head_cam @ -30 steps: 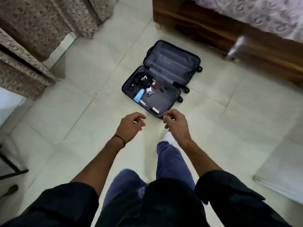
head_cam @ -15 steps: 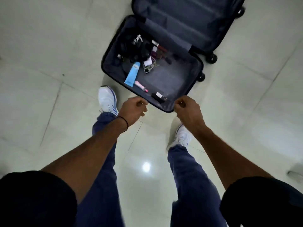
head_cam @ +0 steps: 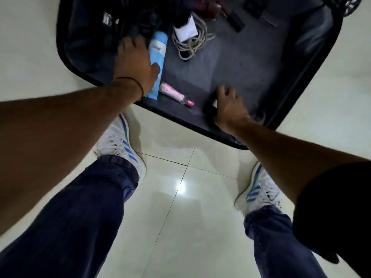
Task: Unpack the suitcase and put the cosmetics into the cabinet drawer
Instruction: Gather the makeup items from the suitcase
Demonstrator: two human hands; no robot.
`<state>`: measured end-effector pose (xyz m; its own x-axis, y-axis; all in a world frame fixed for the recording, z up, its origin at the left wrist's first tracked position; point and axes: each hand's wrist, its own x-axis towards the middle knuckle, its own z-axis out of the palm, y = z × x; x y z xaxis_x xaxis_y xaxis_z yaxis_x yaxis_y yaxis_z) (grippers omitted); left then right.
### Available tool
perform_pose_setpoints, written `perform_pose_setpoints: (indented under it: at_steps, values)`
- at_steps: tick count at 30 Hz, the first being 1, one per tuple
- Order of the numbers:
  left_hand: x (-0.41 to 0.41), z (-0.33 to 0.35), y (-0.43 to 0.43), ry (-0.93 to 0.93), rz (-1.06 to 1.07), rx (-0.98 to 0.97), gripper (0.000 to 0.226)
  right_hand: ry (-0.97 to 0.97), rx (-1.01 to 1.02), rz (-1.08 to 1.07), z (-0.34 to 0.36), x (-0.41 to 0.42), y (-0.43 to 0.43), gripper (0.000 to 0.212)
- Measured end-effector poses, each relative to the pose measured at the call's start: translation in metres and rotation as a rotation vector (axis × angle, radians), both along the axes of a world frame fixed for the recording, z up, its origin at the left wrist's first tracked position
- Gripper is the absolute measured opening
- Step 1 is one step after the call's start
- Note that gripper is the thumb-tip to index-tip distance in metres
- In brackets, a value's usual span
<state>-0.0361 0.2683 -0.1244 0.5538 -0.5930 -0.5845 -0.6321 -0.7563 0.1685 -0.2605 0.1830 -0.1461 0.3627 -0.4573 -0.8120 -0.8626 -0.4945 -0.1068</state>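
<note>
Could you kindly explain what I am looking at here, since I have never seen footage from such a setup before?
There is no machine here. A person wears a camera on the head, which looks down at their own arms and legs. An open suitcase lies on the tiled floor. Inside are a blue tube, a pink tube, a coiled cable and dark clutter too blurred to name. The left hand lies against the blue tube with its thumb on it; whether it grips is unclear. The right hand reaches onto a small dark item near the rim, fingers fairly straight.
</note>
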Motion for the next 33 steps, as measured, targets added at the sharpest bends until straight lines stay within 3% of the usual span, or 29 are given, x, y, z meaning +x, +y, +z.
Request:
perform_pose_setpoints:
  at_steps: [4,7,9,12,15,20,24,27,30,33]
  values:
    - [-0.005,-0.013,-0.011,-0.013,0.021,0.082,0.063,0.012,-0.091,0.079,-0.006,0.007,0.007,0.062]
    - [-0.013,-0.015,-0.017,-0.029,0.055,0.067,0.06,0.02,-0.038,0.022,-0.002,0.012,0.001,0.072]
    - [-0.013,-0.016,-0.018,0.012,0.194,0.039,0.058,-0.023,0.035,-0.062,0.001,0.017,-0.003,0.079]
    - [-0.011,-0.015,-0.013,0.182,0.464,-0.072,0.053,-0.086,0.121,-0.241,0.004,0.031,-0.007,0.074]
    - [-0.011,-0.005,-0.004,0.336,0.558,-0.233,0.041,-0.089,0.127,-0.279,0.0,0.043,-0.006,0.066]
    - [-0.014,0.006,0.013,0.374,0.731,-0.432,0.037,-0.146,0.101,-0.323,-0.006,0.051,0.002,0.047]
    - [-0.013,0.001,0.022,0.528,0.966,-0.486,0.034,-0.254,0.078,-0.171,0.001,0.058,0.014,0.031]
    - [-0.009,-0.004,0.022,0.591,1.088,-0.501,0.028,-0.422,0.061,-0.064,0.002,0.069,0.022,0.036]
    - [-0.007,-0.006,0.022,0.59,1.155,-0.492,0.022,-0.381,0.096,0.164,-0.003,0.079,0.03,0.046]
    - [-0.007,-0.008,0.022,0.523,1.23,-0.491,0.022,-0.296,0.014,0.345,-0.003,0.089,0.034,0.036]
